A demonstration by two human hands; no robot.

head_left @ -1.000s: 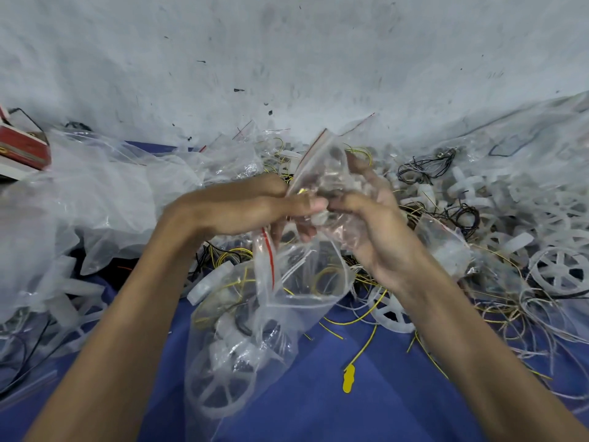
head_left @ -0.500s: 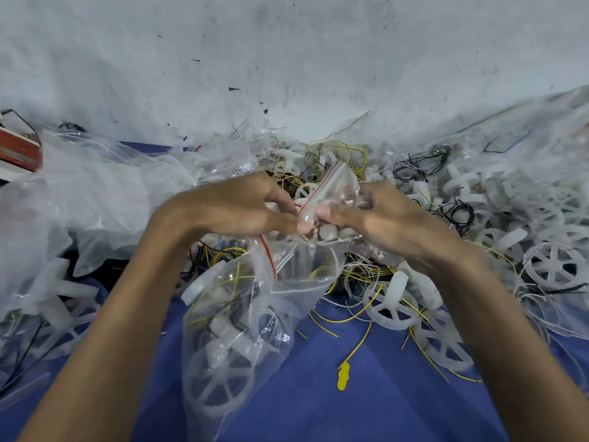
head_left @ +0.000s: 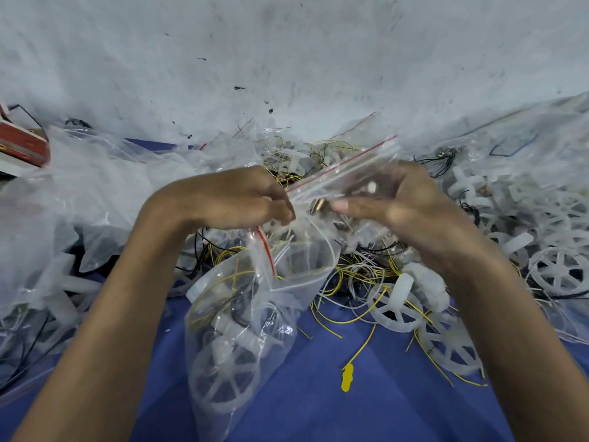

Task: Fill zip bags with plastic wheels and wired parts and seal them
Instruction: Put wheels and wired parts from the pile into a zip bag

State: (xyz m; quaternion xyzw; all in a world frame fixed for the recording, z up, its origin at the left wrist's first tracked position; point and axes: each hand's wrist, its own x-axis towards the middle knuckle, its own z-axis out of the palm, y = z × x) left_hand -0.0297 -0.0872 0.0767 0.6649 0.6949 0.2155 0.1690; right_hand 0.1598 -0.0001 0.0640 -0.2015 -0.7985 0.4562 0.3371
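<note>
A clear zip bag (head_left: 242, 333) with a red seal line hangs open-mouthed below my hands, holding white plastic wheels and yellow and black wires. My left hand (head_left: 229, 199) pinches its top edge. A second, smaller zip bag (head_left: 347, 170) with a red stripe stretches between both hands; it holds small parts, one brass-coloured. My right hand (head_left: 401, 202) grips this small bag from the right, thumb pointing left. Loose white wheels (head_left: 398, 307) and yellow wires (head_left: 360, 275) lie on the blue cloth (head_left: 318, 403) under and right of my hands.
A heap of empty clear bags (head_left: 79, 193) fills the left side. More wheels (head_left: 557, 272) and black wires pile at the right. A red and white box (head_left: 22, 148) sits at the far left edge. A grey-white wall (head_left: 287, 59) rises behind everything.
The small bag has been pulled wider and flatter between my hands, its red stripe now slanting up to the right. My right hand moved right and its thumb lifted off the left fingers.
</note>
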